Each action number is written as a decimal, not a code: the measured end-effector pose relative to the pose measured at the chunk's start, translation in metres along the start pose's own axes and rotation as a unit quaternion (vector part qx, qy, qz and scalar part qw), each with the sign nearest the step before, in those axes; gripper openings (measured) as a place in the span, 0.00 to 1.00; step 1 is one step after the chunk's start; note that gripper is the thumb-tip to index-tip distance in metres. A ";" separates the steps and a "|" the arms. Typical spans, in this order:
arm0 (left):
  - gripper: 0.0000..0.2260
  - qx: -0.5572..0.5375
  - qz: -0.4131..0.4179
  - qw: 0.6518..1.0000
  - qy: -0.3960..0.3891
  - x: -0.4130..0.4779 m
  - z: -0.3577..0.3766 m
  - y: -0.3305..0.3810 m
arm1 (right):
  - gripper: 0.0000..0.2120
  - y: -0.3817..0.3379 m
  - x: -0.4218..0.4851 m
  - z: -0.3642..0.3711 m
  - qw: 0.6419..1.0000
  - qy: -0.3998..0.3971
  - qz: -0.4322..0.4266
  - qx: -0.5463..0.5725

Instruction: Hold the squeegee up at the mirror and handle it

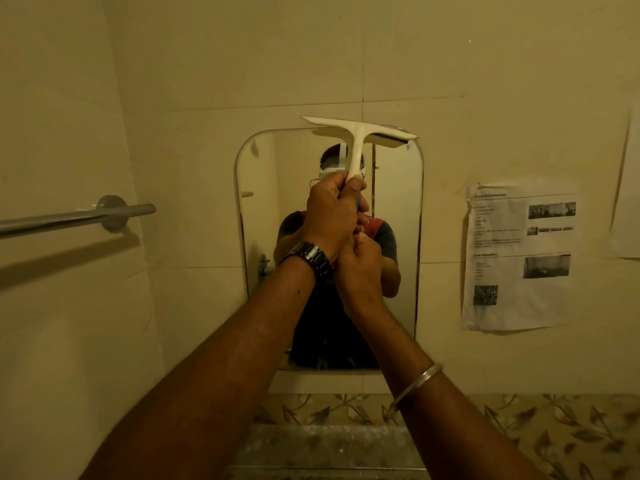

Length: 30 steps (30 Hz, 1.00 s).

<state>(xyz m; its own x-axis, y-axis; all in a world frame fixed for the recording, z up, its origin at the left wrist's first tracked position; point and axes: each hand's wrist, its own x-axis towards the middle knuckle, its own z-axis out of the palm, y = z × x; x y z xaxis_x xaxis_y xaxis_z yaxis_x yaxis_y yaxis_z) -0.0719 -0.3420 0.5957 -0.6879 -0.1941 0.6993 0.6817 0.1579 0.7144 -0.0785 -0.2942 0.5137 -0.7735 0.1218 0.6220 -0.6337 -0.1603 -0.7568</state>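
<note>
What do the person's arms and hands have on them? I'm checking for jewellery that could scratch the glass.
Both forearms are bare, no sleeves in view. The left wrist carries a dark metal link-band wristwatch. The right wrist carries a thin plain silver metal bangle. No gloves; any rings cannot be made out.

We find print only on the sheet (519, 258) taped to the wall just right of the mirror (398, 237). Its lines are too small and blurred for us to read: a bold heading at the top, short lines down its left side, a second bold heading halfway down. Beside them we see small grey photos and, near the bottom left, a dark square that may be a code. We can read no brand on the watch (308, 259) or squeegee (360, 133).
</note>
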 end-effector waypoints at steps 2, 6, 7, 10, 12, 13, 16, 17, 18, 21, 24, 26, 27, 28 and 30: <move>0.12 0.006 -0.001 1.000 -0.011 0.007 0.007 0.001 | 0.15 0.000 0.007 -0.002 1.000 0.009 0.008 0.006; 0.11 0.025 -0.009 1.000 -0.012 0.014 0.009 -0.003 | 0.15 0.003 0.012 -0.001 0.999 0.016 0.033 0.018; 0.11 0.032 -0.009 0.999 -0.012 0.014 0.007 -0.005 | 0.15 0.005 0.012 0.001 0.999 0.016 0.042 0.026; 0.11 0.053 -0.008 0.998 -0.013 0.008 0.000 -0.013 | 0.15 0.015 0.004 0.007 0.997 0.018 0.057 0.039; 0.10 0.058 -0.014 0.998 -0.021 -0.001 -0.006 -0.024 | 0.16 0.027 -0.007 0.011 0.997 0.017 0.059 0.043; 0.10 0.063 -0.017 0.998 -0.023 -0.007 -0.010 -0.030 | 0.17 0.034 -0.014 0.012 0.997 0.016 0.059 0.044; 0.09 0.076 -0.032 0.996 -0.017 -0.030 -0.019 -0.050 | 0.19 0.056 -0.037 0.014 0.996 0.008 0.068 0.048; 0.09 0.079 -0.039 0.996 -0.013 -0.038 -0.022 -0.055 | 0.19 0.062 -0.044 0.013 0.996 0.004 0.072 0.048; 0.08 0.081 -0.045 0.996 -0.010 -0.045 -0.023 -0.059 | 0.19 0.068 -0.051 0.012 0.996 0.003 0.080 0.045; 0.09 0.078 -0.052 0.996 -0.011 -0.060 -0.025 -0.063 | 0.17 0.072 -0.064 0.006 0.994 -0.004 0.097 0.041; 0.11 0.049 -0.047 0.997 -0.023 -0.053 -0.019 -0.046 | 0.15 0.052 -0.060 -0.004 0.998 -0.008 0.051 0.042; 0.11 0.029 -0.029 0.998 -0.043 -0.040 -0.010 -0.023 | 0.15 0.030 -0.045 -0.010 0.999 -0.008 0.018 0.042; 0.11 0.022 -0.024 0.998 -0.053 -0.032 -0.004 -0.011 | 0.16 0.019 -0.035 -0.013 0.999 -0.002 0.010 0.043; 0.11 0.019 -0.022 0.998 -0.059 -0.024 0.002 0.000 | 0.16 0.008 -0.025 -0.015 0.999 0.008 0.003 0.039; 0.12 0.018 -0.032 0.997 -0.064 -0.007 0.013 0.018 | 0.19 -0.011 -0.008 -0.018 0.999 0.016 -0.004 0.028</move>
<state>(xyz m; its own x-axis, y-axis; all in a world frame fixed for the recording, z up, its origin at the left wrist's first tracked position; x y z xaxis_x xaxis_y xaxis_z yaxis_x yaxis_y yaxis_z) -0.0583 -0.3251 0.6042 -0.7577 -0.0804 0.6477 0.6273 0.1842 0.7567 -0.0659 -0.2755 0.5131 -0.7686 0.1554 0.6206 -0.6395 -0.2132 -0.7386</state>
